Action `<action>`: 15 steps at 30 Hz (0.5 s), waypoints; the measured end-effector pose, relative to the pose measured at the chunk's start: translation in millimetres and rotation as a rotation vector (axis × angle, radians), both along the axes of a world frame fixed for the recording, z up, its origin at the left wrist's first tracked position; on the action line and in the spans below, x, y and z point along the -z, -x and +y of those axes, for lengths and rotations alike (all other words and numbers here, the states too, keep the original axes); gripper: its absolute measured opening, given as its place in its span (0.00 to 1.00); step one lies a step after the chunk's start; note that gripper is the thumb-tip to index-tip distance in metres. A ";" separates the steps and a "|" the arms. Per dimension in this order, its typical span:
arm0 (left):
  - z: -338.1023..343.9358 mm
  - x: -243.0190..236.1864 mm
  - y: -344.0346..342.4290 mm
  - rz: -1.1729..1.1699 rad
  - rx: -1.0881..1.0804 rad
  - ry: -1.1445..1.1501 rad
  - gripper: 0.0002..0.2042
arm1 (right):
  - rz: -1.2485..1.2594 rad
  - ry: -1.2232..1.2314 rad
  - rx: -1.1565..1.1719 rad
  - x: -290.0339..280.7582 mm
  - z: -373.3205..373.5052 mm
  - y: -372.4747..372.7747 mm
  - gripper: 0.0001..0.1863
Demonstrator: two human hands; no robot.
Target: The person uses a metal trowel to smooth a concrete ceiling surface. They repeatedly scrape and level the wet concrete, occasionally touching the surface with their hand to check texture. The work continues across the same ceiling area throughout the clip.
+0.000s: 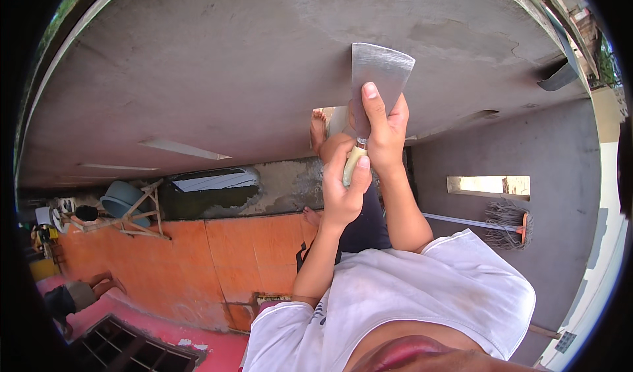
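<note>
A scraper with a broad grey metal blade and a short cream handle is held up in front of a grey plastered wall. My left hand is closed around the handle, thumb along it. Just above, my right hand grips the lower blade, its thumb flat on the front face; the fingers behind the blade are mostly hidden. The blade's wide edge points up. Whether it touches the wall I cannot tell.
A mop leans by the right wall, near a slot opening. Bare feet show beside another wall opening. At left, a grey basin sits by a wooden stand, with a puddle beside it. Another person is at lower left on orange flooring.
</note>
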State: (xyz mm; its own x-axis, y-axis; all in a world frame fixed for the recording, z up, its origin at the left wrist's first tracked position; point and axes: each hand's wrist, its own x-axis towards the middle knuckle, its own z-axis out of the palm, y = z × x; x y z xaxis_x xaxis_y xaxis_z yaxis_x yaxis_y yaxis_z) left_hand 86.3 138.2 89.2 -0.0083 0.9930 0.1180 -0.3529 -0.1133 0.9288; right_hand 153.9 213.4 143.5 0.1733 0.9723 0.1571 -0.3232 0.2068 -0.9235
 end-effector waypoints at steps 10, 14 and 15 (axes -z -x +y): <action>17.2 -13.4 4.0 0.054 -0.069 -0.063 0.16 | -0.018 -0.009 0.034 -9.5 15.9 7.3 0.12; 18.2 -14.1 3.1 0.118 -0.130 -0.078 0.16 | 0.030 -0.006 -0.019 0.7 18.5 1.9 0.14; 21.4 -20.3 3.7 0.147 -0.155 -0.103 0.16 | 0.064 -0.019 -0.017 -17.7 20.5 9.4 0.13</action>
